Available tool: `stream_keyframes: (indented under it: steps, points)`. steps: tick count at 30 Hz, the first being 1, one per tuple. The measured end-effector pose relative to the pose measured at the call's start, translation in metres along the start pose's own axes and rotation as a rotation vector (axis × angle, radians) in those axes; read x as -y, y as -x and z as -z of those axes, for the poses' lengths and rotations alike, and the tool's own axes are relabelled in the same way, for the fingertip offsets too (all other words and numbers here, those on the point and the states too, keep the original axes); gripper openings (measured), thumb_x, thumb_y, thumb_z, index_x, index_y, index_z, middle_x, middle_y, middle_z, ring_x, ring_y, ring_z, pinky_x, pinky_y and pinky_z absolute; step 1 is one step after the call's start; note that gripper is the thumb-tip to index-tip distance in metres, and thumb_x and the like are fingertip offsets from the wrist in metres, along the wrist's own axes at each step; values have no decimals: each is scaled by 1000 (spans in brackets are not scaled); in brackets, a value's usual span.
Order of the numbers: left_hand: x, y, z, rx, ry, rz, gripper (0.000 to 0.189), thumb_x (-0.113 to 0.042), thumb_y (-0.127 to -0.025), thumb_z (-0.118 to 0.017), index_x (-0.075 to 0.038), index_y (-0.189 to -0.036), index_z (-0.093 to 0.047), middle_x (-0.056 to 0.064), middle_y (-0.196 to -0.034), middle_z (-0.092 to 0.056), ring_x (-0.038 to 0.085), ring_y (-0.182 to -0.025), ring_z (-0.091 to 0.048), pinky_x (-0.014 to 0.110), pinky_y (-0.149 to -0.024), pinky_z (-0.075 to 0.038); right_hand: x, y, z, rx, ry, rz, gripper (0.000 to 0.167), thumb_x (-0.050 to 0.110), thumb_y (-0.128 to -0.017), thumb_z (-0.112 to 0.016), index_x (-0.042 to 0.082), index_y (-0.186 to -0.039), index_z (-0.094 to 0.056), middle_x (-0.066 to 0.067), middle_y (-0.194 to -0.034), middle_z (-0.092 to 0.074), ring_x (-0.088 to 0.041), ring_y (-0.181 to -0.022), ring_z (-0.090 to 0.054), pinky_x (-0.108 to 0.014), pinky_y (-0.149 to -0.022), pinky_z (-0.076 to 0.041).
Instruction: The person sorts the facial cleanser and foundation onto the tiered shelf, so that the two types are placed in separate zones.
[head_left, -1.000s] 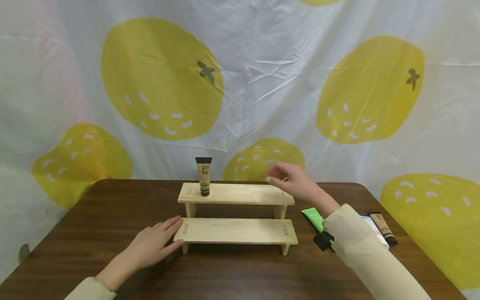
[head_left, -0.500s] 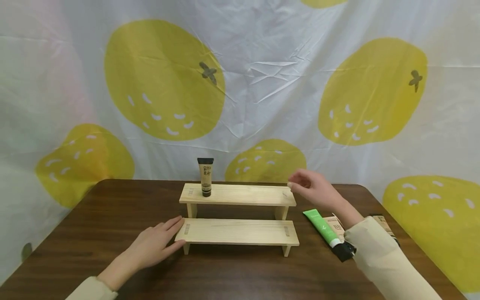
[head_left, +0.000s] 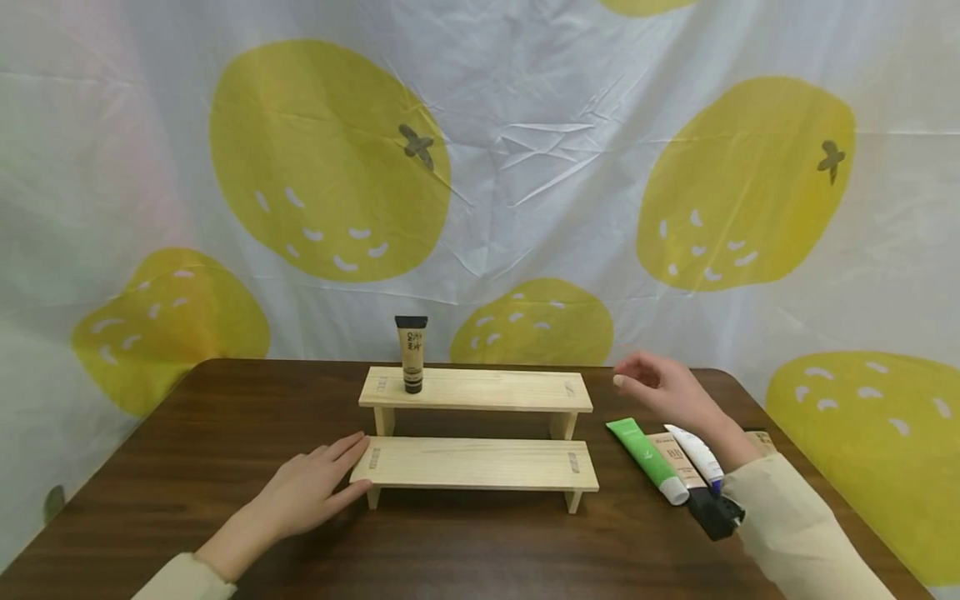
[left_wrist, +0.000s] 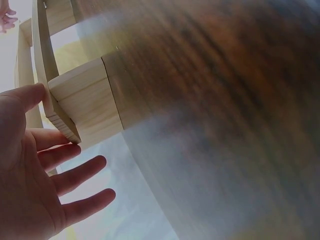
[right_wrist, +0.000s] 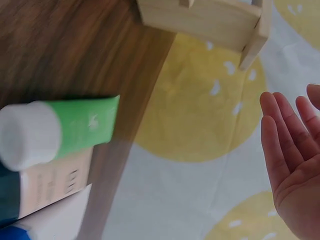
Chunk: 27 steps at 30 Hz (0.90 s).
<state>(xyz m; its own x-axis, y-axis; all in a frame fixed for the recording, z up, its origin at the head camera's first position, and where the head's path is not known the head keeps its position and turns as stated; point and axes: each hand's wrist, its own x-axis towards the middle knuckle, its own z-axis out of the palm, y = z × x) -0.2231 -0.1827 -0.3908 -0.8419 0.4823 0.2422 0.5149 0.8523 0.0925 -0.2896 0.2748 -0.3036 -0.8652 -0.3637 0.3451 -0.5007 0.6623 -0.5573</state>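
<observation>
My left hand (head_left: 303, 487) rests at the left end of a two-tier wooden display stand's lower shelf (head_left: 480, 462). Its thumb lies at the front corner, its index and middle fingers at the rear corner; in the left wrist view the other fingers (left_wrist: 87, 206) stretch out past the board. On the upper shelf (head_left: 487, 387), near its left end, a beige tube (head_left: 412, 354) stands upright with its black crimped end up. My right hand (head_left: 675, 396) hovers, loosely bent and holding nothing, right of the upper shelf and above several cosmetic tubes, including a green tube (head_left: 645, 458).
Beside the green tube lie a beige BB tube (head_left: 677, 457) with a black cap and a white tube (head_left: 696, 454) with a blue cap. Another beige tube (head_left: 761, 440) is mostly hidden behind the right wrist. A lemon-print curtain (head_left: 540, 167) hangs behind the dark wooden table (head_left: 247, 417).
My right hand has moved right, away from the upper shelf to above the tubes, uncovering more of them. The left hand stays at the lower shelf; the standing tube has turned slightly.
</observation>
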Motion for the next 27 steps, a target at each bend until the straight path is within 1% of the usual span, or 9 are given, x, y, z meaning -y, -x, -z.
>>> stream_keyframes:
  steps: [3,6,10,14,18,23,27]
  points:
    - [0,0,0,-2,-2,-2,64,-52,-88,-40,-5,-130,-44,12,-130,-43,33,-103,-51,51,-74,-42,-12,5,3,2,7,-44,25,30,-89,-54,8,-100,-58,-2,-84,-61,-16,-77,-59,-34,-66,-46]
    - [-1,0,1,-2,-2,-2,64,-53,-88,-40,-5,-130,-45,12,-130,-43,33,-103,-51,51,-73,-42,-25,10,4,5,-1,-90,27,31,-88,-54,7,-102,-57,-6,-86,-61,-20,-78,-60,-34,-65,-47]
    - [-1,0,1,8,-2,6,64,-53,-88,-39,-5,-130,-44,11,-130,-42,33,-103,-51,51,-73,-42,-40,16,6,19,-43,-149,31,28,-89,-55,1,-105,-55,-14,-92,-60,-27,-79,-61,-33,-66,-48]
    - [-2,1,2,10,1,10,64,-52,-88,-40,-5,-130,-44,12,-130,-42,33,-103,-51,52,-74,-41,-53,22,7,24,-79,-209,34,26,-88,-55,-3,-105,-54,-16,-93,-60,-27,-79,-61,-34,-66,-49]
    - [-2,1,2,-1,-3,5,63,-51,-88,-41,-4,-130,-45,12,-130,-43,33,-102,-51,51,-73,-42,-65,27,7,20,-64,-250,34,27,-88,-55,-4,-105,-54,-14,-90,-62,-27,-78,-61,-34,-64,-49]
    - [-1,1,1,-7,-9,1,63,-51,-88,-42,-4,-130,-45,12,-130,-43,33,-102,-51,50,-72,-42,-78,32,6,28,-53,-286,36,26,-89,-54,-6,-106,-52,-20,-92,-61,-28,-77,-61,-35,-62,-49]
    - [0,0,0,-7,-11,5,63,-52,-88,-41,-5,-130,-45,12,-130,-43,32,-103,-51,50,-73,-42,-83,36,5,34,-59,-323,36,24,-89,-53,-7,-106,-51,-23,-94,-60,-27,-77,-61,-35,-62,-49]
